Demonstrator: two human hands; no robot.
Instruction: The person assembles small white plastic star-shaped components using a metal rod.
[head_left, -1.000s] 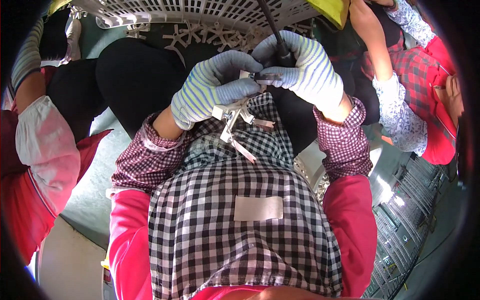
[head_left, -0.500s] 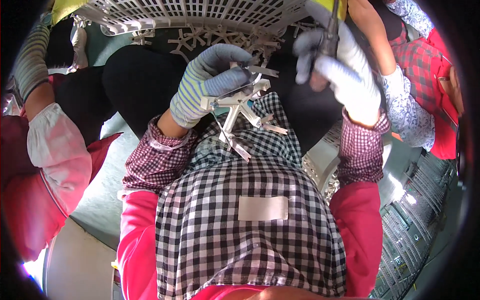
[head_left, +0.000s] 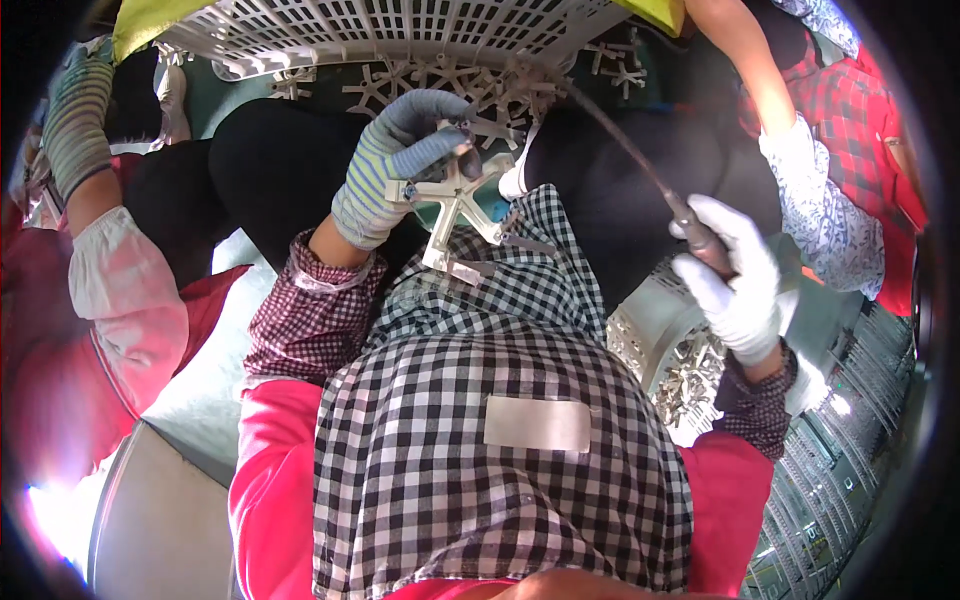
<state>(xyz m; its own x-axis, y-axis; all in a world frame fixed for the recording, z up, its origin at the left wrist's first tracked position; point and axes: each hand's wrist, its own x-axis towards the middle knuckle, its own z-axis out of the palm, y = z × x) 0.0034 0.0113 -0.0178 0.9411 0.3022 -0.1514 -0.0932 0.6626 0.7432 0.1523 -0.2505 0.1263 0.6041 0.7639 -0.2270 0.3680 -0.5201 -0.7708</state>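
Note:
My left hand [head_left: 400,165], in a striped grey-blue knit glove, is closed on a white star-shaped part [head_left: 452,203] with several arms, in front of my checked apron. Its fingers cover the upper arm, and small blocks stand at some arm ends. My right hand [head_left: 733,275], in a white glove, lies to the right, wrapped round the dark brown handle of a long thin rod tool [head_left: 640,160]. The rod slants up and left, apart from the star part; its far end is blurred near the pile of similar white star parts [head_left: 410,80].
A white slatted plastic basket [head_left: 400,35] stands beyond the pile. More pale parts [head_left: 690,385] lie in a white container [head_left: 650,310] at my right. Co-workers sit close on both sides; a striped-gloved hand [head_left: 75,120] is at far left, a bare forearm [head_left: 745,60] at upper right.
My right hand has moved down and right, and its rod tool now points up and left. The star part has shifted slightly left in my left hand, with its pale strips sticking out less.

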